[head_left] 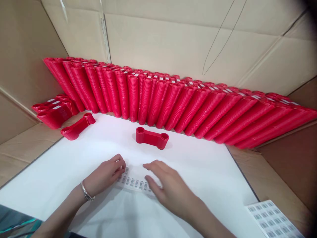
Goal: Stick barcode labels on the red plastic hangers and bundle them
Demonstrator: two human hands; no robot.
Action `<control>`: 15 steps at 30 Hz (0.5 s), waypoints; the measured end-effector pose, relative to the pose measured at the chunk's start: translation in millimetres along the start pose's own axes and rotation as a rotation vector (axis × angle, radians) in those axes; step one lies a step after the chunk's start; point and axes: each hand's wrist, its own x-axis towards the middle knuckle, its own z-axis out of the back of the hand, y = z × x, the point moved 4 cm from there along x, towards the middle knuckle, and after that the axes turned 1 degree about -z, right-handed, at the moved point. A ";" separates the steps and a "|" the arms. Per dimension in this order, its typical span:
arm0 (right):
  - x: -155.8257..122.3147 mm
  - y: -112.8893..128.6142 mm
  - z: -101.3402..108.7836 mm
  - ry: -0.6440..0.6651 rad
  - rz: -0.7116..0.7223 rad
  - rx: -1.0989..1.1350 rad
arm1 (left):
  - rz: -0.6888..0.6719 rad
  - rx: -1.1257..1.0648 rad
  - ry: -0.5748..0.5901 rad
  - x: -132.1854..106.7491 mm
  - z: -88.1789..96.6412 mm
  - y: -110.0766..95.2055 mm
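A narrow sheet of barcode labels [136, 183] lies on the white tabletop, one row of printed labels showing along it. My left hand [109, 172], a silver bracelet [86, 191] at its wrist, has its fingers curled and pressed together on the sheet's left end. Over the right end of the sheet hovers my right hand [168, 185], thumb and forefinger spread with nothing visible between them. Its palm hides part of the sheet. Just beyond both hands stands a short stack of red plastic pieces [151, 138], each with a round ring at either end.
Tall stacks of the same red pieces [146, 99] lean in a long row along the cardboard wall [158, 39]. Shorter stacks [55, 114] sit at the left, with another small red stack [78, 127] beside them. A fuller label sheet [271, 218] lies at the right edge.
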 end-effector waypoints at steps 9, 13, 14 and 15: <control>8.5 -13.0 -52.8 0.117 0.002 -0.036 | -0.021 0.047 -0.014 6.3 -12.6 4.6; 7.9 -12.9 -48.3 0.103 0.014 -0.030 | -0.002 -0.017 -0.024 3.7 -7.7 5.0; 8.5 -13.3 -47.5 0.103 0.011 -0.036 | -0.002 -0.037 -0.024 3.0 -5.0 4.3; 9.1 -13.9 -47.0 0.104 0.006 -0.043 | -0.009 -0.057 -0.033 2.4 -1.8 3.2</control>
